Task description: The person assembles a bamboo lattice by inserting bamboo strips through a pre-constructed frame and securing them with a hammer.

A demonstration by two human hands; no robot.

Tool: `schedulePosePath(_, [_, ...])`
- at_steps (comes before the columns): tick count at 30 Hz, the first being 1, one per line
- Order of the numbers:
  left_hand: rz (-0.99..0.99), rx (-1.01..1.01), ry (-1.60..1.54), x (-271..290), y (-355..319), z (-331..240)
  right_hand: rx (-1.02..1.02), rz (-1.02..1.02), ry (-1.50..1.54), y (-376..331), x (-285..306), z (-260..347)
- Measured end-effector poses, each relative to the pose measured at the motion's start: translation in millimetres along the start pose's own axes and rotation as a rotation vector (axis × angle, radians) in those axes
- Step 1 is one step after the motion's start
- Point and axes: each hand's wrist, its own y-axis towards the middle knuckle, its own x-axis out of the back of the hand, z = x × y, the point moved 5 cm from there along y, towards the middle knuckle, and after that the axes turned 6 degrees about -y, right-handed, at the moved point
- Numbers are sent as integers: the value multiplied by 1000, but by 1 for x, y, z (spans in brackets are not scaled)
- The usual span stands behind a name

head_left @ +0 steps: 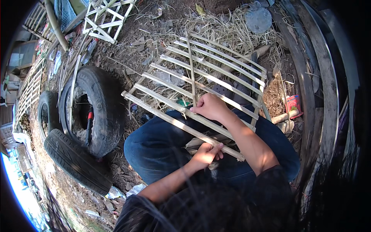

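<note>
Presently, the bamboo slat frame (201, 83) lies across the person's lap, its slats running from lower left to upper right. The right hand (210, 107) has its fingers curled shut around a thin upright bamboo strip (191, 65) woven across the slats. The left hand (206, 154) pinches the nearest slat end, fingers pressed together. Old tyres (91, 112) crowd the ground left of the fingers; a curved wooden edge (309, 89) bounds the right. Straw (228, 27) lies beyond the fingers.
</note>
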Motion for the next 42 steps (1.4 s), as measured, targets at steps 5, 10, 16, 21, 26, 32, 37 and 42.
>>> schedulePosePath(5, [1, -6, -24, -1, 3, 7, 38, -47, -18, -4, -1, -1])
schedulePosePath(10, [-65, -17, -74, -4, 3, 5, 29, -72, -29, -8, -1, -2])
schedulePosePath(16, [-78, -15, -130, -1, 3, 10, -20, 11, -32, -7, 1, 5])
schedulePosePath(21, [-2, -48, -49, -6, 6, 8, 92, -85, 128, -2, 11, 36])
schedulePosePath(26, [42, -135, -187, -26, 13, 11, 115, -11, 140, 28, -15, 79])
schedulePosePath(32, [-119, -317, -367, -43, 22, 23, 262, 17, 110, 45, -43, 112])
schedulePosePath(37, [-88, -343, -312, -53, 27, 19, 257, 79, 46, 52, -47, 107])
schedulePosePath(42, [-107, -562, -177, -52, 24, 14, 177, 190, 3, 47, -53, 102])
